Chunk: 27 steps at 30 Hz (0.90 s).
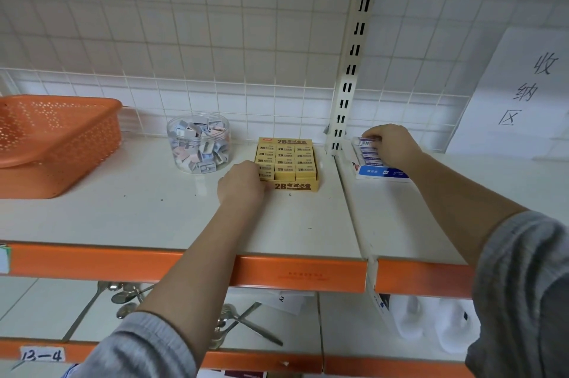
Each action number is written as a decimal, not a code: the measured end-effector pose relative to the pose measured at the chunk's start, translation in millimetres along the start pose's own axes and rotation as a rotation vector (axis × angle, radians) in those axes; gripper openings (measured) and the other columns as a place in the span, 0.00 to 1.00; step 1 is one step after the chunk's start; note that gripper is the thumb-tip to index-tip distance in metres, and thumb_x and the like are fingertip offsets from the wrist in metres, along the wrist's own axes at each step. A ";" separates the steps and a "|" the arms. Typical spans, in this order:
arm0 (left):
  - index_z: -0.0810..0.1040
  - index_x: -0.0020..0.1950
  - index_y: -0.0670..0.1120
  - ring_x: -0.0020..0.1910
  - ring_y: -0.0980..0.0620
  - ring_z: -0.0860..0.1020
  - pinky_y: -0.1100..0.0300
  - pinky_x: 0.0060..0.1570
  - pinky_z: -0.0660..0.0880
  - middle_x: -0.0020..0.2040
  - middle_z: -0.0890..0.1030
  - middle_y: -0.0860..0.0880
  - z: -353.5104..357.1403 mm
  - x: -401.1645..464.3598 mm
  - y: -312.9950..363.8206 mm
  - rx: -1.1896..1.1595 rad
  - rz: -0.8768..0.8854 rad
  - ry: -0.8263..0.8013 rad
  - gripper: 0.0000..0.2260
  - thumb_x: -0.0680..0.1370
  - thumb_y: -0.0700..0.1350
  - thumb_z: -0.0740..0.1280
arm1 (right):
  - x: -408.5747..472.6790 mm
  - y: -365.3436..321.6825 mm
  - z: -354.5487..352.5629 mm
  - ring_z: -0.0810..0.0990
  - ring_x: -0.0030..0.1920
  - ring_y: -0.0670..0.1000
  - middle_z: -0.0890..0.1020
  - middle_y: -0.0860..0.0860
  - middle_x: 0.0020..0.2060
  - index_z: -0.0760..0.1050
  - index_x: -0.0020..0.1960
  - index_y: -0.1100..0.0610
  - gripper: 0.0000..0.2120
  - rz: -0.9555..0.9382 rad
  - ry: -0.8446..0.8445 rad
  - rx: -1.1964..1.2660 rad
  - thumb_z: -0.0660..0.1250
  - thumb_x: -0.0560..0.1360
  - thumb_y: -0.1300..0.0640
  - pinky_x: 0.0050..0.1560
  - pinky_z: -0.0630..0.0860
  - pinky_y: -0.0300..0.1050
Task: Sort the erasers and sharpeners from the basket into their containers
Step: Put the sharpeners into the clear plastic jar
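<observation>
Head view showed a white shelf [172, 217] with an orange front edge crossing the middle of the frame. At the left edge sat an orange basket [58, 143], tilted, its inside hidden from this angle, so what remained in it could not be told. Right of it, at centre, stood a clear round jar [199, 143], open-topped and about three-quarters full of small pastel sharpeners. At centre right lay a yellow box [288, 163], nearly full of yellow-sleeved erasers in three tidy rows. Further right, past the upright post, a blue and white box [377, 166] held white erasers with blue print, stacked on edge.

The left hand [243, 182] rested at the yellow box's near left corner, fingers curled down onto an eraser there. The right hand [389, 145] gripped the blue and white box's eraser stack from above.

Judgement: erasers are light, slightly soft and grippy, their paper sleeves smooth; best pinched across the short sides. Sharpeners are light, hard and slippery, and contain blades.
</observation>
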<state>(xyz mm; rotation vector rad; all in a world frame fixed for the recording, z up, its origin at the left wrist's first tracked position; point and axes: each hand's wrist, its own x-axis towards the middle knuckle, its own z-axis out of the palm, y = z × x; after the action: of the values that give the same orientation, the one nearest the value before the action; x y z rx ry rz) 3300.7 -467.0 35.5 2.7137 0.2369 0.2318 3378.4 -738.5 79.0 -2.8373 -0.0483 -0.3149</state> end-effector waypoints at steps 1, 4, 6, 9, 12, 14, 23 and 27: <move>0.77 0.58 0.46 0.51 0.45 0.77 0.58 0.42 0.67 0.50 0.79 0.46 -1.0 0.3 -0.1 0.005 0.001 -0.005 0.11 0.77 0.46 0.66 | 0.4 -0.2 -0.7 0.77 0.56 0.55 0.77 0.55 0.62 0.74 0.65 0.56 0.18 -0.003 -0.008 -0.007 0.59 0.78 0.67 0.49 0.71 0.42; 0.77 0.59 0.46 0.51 0.45 0.77 0.58 0.40 0.67 0.49 0.78 0.47 -3.6 0.6 -0.5 0.001 -0.004 -0.016 0.11 0.77 0.45 0.66 | -0.6 0.4 -2.5 0.75 0.60 0.56 0.75 0.56 0.65 0.72 0.68 0.56 0.19 0.002 -0.029 -0.046 0.58 0.79 0.65 0.52 0.71 0.43; 0.77 0.58 0.46 0.52 0.45 0.77 0.58 0.41 0.67 0.47 0.78 0.47 -3.1 1.2 -1.5 -0.005 0.003 -0.028 0.11 0.77 0.46 0.66 | -0.7 4.3 -3.3 0.75 0.60 0.57 0.74 0.57 0.66 0.72 0.68 0.56 0.18 0.016 -0.029 -0.042 0.58 0.79 0.64 0.53 0.71 0.44; 0.77 0.59 0.47 0.52 0.45 0.77 0.58 0.41 0.68 0.51 0.79 0.47 -2.5 2.5 -3.2 -0.010 -0.018 -0.024 0.12 0.77 0.43 0.65 | -1.8 8.3 -5.0 0.76 0.57 0.57 0.75 0.58 0.64 0.73 0.67 0.58 0.18 0.030 -0.034 -0.042 0.59 0.78 0.66 0.52 0.73 0.46; 0.75 0.64 0.48 0.56 0.45 0.77 0.57 0.44 0.70 0.57 0.78 0.46 -9.8 3.0 -3.0 -0.024 -0.024 -0.042 0.16 0.77 0.41 0.65 | -7.0 4.1 -6.1 0.76 0.58 0.58 0.73 0.57 0.67 0.71 0.69 0.55 0.21 0.068 0.011 0.005 0.59 0.77 0.68 0.50 0.75 0.46; 0.73 0.68 0.49 0.60 0.46 0.76 0.55 0.49 0.71 0.62 0.77 0.46 -20.4 3.2 -6.0 -0.071 -0.019 -0.045 0.18 0.78 0.41 0.65 | -12.1 -5.1 -5.5 0.77 0.55 0.58 0.72 0.57 0.67 0.71 0.69 0.53 0.23 0.056 0.033 0.022 0.57 0.78 0.70 0.49 0.76 0.48; 0.79 0.54 0.42 0.57 0.40 0.72 0.52 0.46 0.68 0.53 0.79 0.41 -64.6 18.4 -55.2 0.004 0.094 0.372 0.09 0.76 0.40 0.62 | -74.8 -99.3 17.8 0.79 0.54 0.55 0.76 0.52 0.64 0.75 0.66 0.55 0.16 -0.144 0.097 0.220 0.59 0.80 0.59 0.57 0.75 0.48; 0.79 0.54 0.45 0.61 0.41 0.68 0.52 0.51 0.67 0.53 0.79 0.42 -64.2 34.7 -75.3 0.095 0.078 0.277 0.09 0.77 0.41 0.62 | -92.0 -133.1 35.2 0.77 0.59 0.51 0.75 0.51 0.66 0.73 0.67 0.53 0.18 -0.108 -0.035 0.187 0.63 0.78 0.51 0.64 0.70 0.48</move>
<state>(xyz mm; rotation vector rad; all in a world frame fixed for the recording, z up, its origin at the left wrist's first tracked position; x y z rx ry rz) 3312.0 -367.7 67.3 2.7818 0.2260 0.6355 3287.5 -601.1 62.8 -2.6592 -0.2267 -0.2691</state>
